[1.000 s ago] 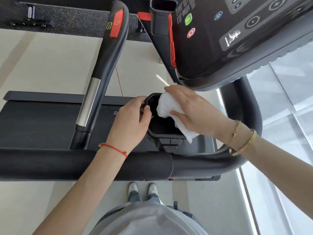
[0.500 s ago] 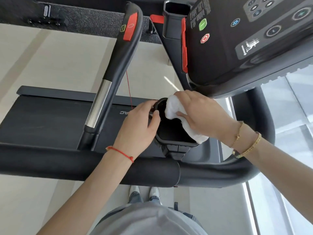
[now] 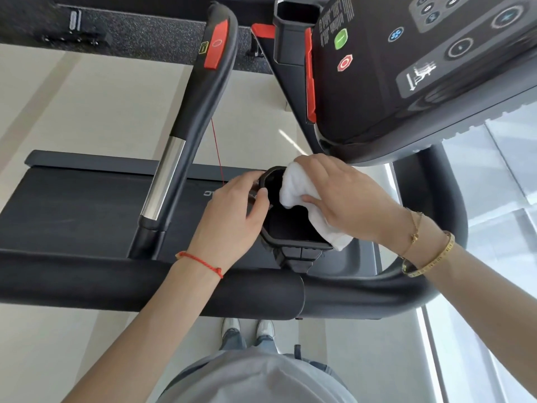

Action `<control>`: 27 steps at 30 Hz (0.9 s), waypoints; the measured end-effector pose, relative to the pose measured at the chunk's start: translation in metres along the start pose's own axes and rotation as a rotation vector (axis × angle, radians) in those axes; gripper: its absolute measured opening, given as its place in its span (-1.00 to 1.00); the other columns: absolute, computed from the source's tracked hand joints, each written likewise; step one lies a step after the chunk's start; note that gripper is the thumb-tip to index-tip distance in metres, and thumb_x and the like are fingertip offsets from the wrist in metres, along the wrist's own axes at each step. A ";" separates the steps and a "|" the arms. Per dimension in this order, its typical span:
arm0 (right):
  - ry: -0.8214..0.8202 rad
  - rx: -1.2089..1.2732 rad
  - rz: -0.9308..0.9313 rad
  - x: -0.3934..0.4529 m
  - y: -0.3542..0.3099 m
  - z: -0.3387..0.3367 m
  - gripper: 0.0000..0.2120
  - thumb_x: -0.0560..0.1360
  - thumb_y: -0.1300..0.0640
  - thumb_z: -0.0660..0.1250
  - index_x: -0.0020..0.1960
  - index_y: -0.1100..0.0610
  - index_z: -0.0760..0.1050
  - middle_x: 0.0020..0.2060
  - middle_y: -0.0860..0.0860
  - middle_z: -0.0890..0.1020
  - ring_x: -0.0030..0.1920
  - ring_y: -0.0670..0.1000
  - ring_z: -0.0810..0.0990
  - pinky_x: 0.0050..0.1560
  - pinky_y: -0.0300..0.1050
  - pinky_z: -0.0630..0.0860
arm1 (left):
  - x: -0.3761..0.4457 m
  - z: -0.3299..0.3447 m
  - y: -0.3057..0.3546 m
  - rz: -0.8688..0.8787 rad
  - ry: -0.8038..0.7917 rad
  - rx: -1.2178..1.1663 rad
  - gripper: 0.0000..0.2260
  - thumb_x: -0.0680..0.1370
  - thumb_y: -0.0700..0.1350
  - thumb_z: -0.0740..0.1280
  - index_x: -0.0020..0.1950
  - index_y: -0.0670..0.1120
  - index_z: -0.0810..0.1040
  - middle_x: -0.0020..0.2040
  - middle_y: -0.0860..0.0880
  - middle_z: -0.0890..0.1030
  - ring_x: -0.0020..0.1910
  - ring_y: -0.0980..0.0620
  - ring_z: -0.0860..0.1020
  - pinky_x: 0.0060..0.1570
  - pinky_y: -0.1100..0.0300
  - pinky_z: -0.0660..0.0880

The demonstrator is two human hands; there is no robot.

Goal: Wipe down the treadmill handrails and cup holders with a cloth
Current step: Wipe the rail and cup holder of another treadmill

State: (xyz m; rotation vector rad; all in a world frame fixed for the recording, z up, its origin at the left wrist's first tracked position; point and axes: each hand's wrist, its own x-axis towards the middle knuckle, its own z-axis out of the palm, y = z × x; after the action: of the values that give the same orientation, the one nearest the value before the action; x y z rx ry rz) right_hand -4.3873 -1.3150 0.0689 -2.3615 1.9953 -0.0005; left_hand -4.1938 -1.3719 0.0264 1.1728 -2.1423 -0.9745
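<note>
**Inspector:** Step in hand, by my reading: the cup holder (image 3: 293, 225), not the handrails. The right hand (image 3: 345, 199) has its fingers and thumb curled round a bunched white cloth (image 3: 299, 187) and presses it onto the far right part of the holder's rim, with a tail of cloth trailing down the right side toward the near corner

**Supervisor:** And the other hand?

**Inspector:** The left hand (image 3: 232, 216) grips the holder's left rim, thumb over the edge and fingers curled against the outer wall, apparently steadying it. It holds nothing else

**Supervisor:** Where does the holder sit?

**Inspector:** Just beyond the near padded handrail (image 3: 145, 286), fixed to the bracket above it and below the console (image 3: 421, 68). A second handrail (image 3: 200, 97) with a red patch and a metal band runs away on the left, well apart from both hands. A second holder (image 3: 293, 16) shows at the top, beside the console, untouched at this moment

**Supervisor:** How far along?

**Inspector:** Cannot be certain. The holder's inside is dark and I cannot tell whether its floor is clean

**Supervisor:** Next move?

**Inspector:** In my judgement, carry the cloth round the rim and down into the well while the left hand braces. That hand must give way when the cloth reaches its side. The handrails appear to remain to be done
</note>
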 end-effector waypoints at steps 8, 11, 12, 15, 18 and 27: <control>-0.005 -0.197 -0.025 0.042 -0.019 0.012 -0.61 0.50 0.19 0.14 0.33 0.12 0.37 0.07 0.00 0.52 0.04 0.02 0.53 -0.21 -0.16 0.23 | 0.001 0.001 -0.001 0.013 0.015 0.024 -0.81 0.61 -0.09 0.20 0.15 -0.03 0.55 -0.03 0.06 0.62 -0.09 0.10 0.57 -0.04 0.06 0.53; 0.023 -0.162 0.025 0.030 -0.015 0.016 -0.59 0.49 0.22 0.14 0.34 0.14 0.37 0.07 0.02 0.52 0.05 0.06 0.51 -0.12 -0.13 0.32 | 0.001 0.002 -0.002 0.008 0.015 0.012 -0.78 0.61 -0.09 0.20 0.21 0.01 0.54 0.02 0.08 0.62 -0.03 0.13 0.57 0.04 0.11 0.54; 0.025 -0.150 0.045 0.027 -0.015 0.016 -0.60 0.52 0.21 0.13 0.35 0.15 0.35 0.09 0.03 0.51 0.08 0.07 0.49 -0.02 -0.10 0.37 | 0.001 0.002 -0.002 0.011 0.017 0.015 -0.77 0.61 -0.09 0.20 0.23 0.03 0.53 0.03 0.10 0.61 -0.03 0.15 0.57 0.05 0.15 0.53; 0.047 -0.099 0.165 0.016 -0.018 0.017 -0.68 0.60 0.13 0.13 0.33 0.16 0.32 0.13 0.05 0.47 0.12 0.09 0.44 0.14 -0.08 0.35 | 0.001 0.002 -0.004 0.018 0.023 0.028 -0.75 0.62 -0.07 0.21 0.27 0.05 0.53 0.03 0.12 0.61 -0.07 0.22 0.55 0.01 0.27 0.48; 0.090 0.060 0.310 0.002 -0.023 0.014 -0.64 0.58 0.17 0.23 0.35 0.20 0.30 0.19 0.11 0.45 0.17 0.12 0.42 0.19 -0.12 0.31 | 0.001 0.002 -0.005 0.020 0.027 0.033 -0.76 0.62 -0.08 0.21 0.25 0.02 0.54 -0.01 0.14 0.60 -0.09 0.29 0.54 -0.08 0.48 0.42; 0.082 0.525 0.659 -0.044 -0.035 0.016 -0.62 0.62 0.01 0.19 0.30 0.25 0.27 0.06 0.09 0.49 -0.10 0.02 0.42 -0.33 -0.27 0.21 | 0.002 0.004 -0.001 0.039 0.036 0.066 -0.76 0.62 -0.10 0.19 0.24 -0.05 0.54 0.00 0.04 0.63 -0.07 0.13 0.58 -0.11 0.45 0.43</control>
State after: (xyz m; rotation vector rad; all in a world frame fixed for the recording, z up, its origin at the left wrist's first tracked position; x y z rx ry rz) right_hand -4.3601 -1.2649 0.0558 -1.3570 2.3401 -0.5250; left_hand -4.1971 -1.3723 0.0234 1.1656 -2.1753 -0.8656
